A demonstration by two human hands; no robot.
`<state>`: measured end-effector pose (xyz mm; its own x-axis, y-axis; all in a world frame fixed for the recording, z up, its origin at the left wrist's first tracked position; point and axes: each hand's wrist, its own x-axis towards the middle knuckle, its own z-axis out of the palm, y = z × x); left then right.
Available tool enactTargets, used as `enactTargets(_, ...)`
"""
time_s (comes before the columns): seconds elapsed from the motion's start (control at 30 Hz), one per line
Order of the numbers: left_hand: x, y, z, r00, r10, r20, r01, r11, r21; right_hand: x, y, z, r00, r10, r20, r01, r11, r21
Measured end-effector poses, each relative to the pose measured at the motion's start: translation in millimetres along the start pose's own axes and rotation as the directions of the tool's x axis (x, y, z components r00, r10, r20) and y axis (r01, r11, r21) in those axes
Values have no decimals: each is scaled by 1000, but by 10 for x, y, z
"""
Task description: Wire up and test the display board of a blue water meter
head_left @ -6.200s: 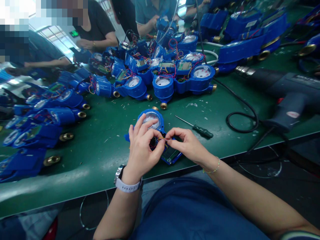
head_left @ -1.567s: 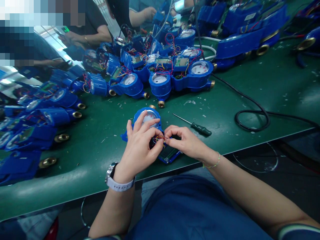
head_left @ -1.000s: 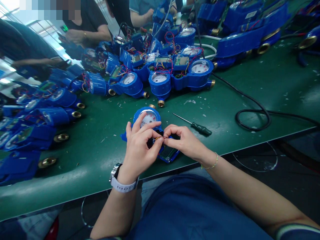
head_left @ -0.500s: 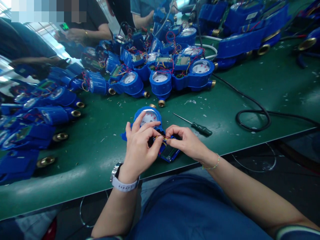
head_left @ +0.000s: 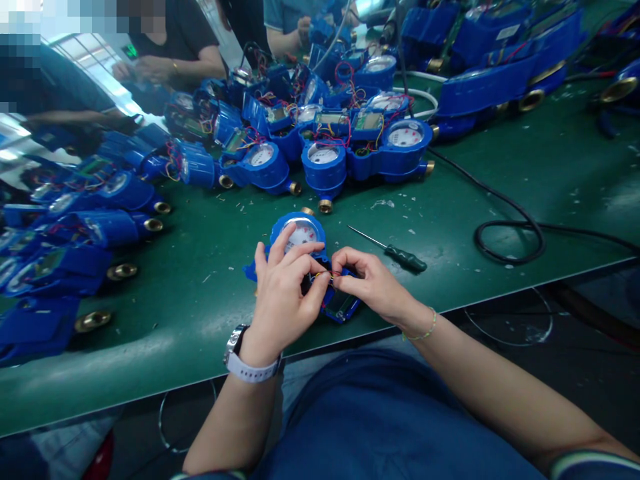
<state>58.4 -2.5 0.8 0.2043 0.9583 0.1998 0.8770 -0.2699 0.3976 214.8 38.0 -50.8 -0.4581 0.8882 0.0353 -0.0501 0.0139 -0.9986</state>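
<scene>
A blue water meter (head_left: 305, 230) with a round white dial lies on the green table in front of me, partly covered by my fingers. Its attached housing with a dark display (head_left: 342, 305) sits toward the table's front edge. My left hand (head_left: 285, 297) pinches thin coloured wires between thumb and forefinger, while its other fingers spread over the dial. From the right, my right hand (head_left: 367, 283) pinches the same wires (head_left: 331, 275), its fingertips almost touching those of the left. The exact wire ends are too small to make out.
A screwdriver (head_left: 393, 252) with a dark green handle lies behind my right hand. Several more blue meters (head_left: 324, 163) with exposed wires crowd the back and left. A black cable (head_left: 510, 227) loops at the right. Other people (head_left: 175, 60) work across the table (head_left: 200, 333).
Both hands stay at the meter with fingertips pinched on the wires; they have hardly moved. The whole view has shifted slightly.
</scene>
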Motion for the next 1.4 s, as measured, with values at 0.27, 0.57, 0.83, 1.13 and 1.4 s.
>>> enactTargets(0.27,-17,-23,0,999,-2,-38,0,999,-34,15,-11,-91,995,-62,82,73,988,-136)
enactTargets(0.57,1,-3,7,999,-9,-49,8,1000,-25,40,-31,-142,988,-64,144,78,993,-94)
enactTargets(0.83,5,-30,15,997,14,-75,-18,999,-48,110,-22,-235,966,-43,256,74,991,-114)
enactTargets(1.13,20,-13,7,998,-12,-66,8,999,-49,84,39,-241,977,-11,214,29,996,-82)
enactTargets(1.4,41,-7,-30,997,56,-55,-54,998,32,69,30,-215,983,-20,183,27,999,-35)
